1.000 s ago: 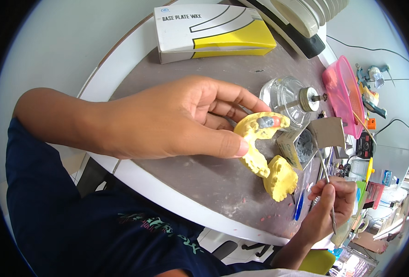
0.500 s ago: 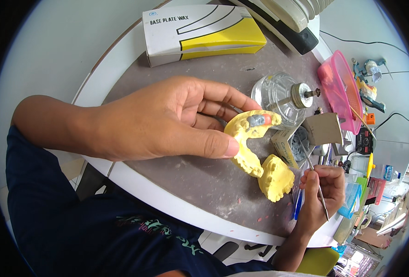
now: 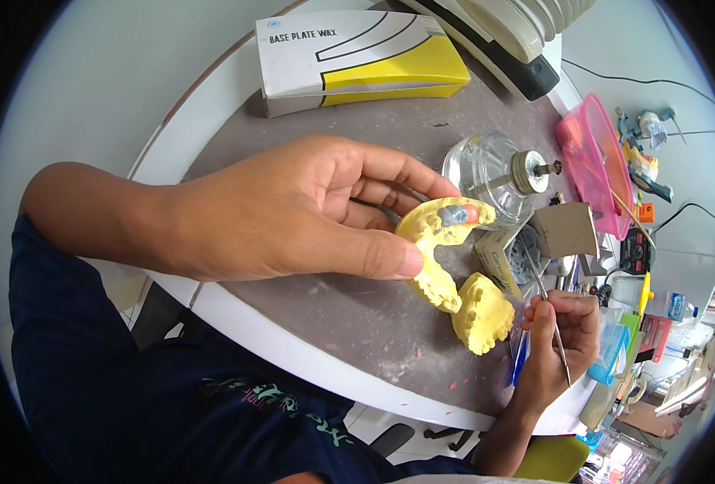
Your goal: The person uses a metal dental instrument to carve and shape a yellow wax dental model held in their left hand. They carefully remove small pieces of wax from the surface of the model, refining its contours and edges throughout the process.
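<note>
My left hand (image 3: 317,214) grips a yellow plaster dental model (image 3: 431,278), a horseshoe-shaped arch, between thumb and fingers. Grey wax (image 3: 454,215) and a pinkish-red patch cover part of its tooth row. A second yellow dental model (image 3: 483,315) rests on the table just beyond its lower end. At the right, my right hand (image 3: 563,339) pinches a thin metal wax carver (image 3: 559,331) like a pen. The carver's far tip reaches into an opened small carton (image 3: 498,262) holding grey wax pieces (image 3: 523,254).
A glass spirit burner (image 3: 490,173) with a metal cap stands behind the held model. The white and yellow wax box (image 3: 361,64) lies at the back. Further right are a pink plastic basket (image 3: 595,165), a blue basket (image 3: 607,351) and several tools. Pink crumbs dot the brown tabletop (image 3: 325,323).
The view has shifted slightly. Both hands keep their grips, and the carver's tip stays at the carton of grey wax.
</note>
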A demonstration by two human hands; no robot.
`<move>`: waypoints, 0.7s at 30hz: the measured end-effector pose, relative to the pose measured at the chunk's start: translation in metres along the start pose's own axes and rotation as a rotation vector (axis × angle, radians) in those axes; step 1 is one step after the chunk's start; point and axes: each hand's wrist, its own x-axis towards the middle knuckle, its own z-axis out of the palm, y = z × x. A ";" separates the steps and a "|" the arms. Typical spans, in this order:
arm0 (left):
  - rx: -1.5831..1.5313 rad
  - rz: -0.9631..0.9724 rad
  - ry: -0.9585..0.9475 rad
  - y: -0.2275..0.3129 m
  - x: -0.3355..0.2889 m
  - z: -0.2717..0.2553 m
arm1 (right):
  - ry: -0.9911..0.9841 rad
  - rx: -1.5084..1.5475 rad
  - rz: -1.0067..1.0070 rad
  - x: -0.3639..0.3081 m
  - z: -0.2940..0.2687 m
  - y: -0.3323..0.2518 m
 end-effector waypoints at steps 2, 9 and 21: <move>0.016 -0.001 0.012 0.001 0.000 0.001 | 0.003 -0.001 0.010 0.000 0.001 0.000; 0.010 0.002 -0.005 0.000 -0.001 0.001 | 0.091 0.031 -0.012 -0.007 0.005 0.003; 0.005 -0.002 -0.008 -0.002 0.001 0.000 | 0.134 0.046 -0.068 -0.006 0.000 0.003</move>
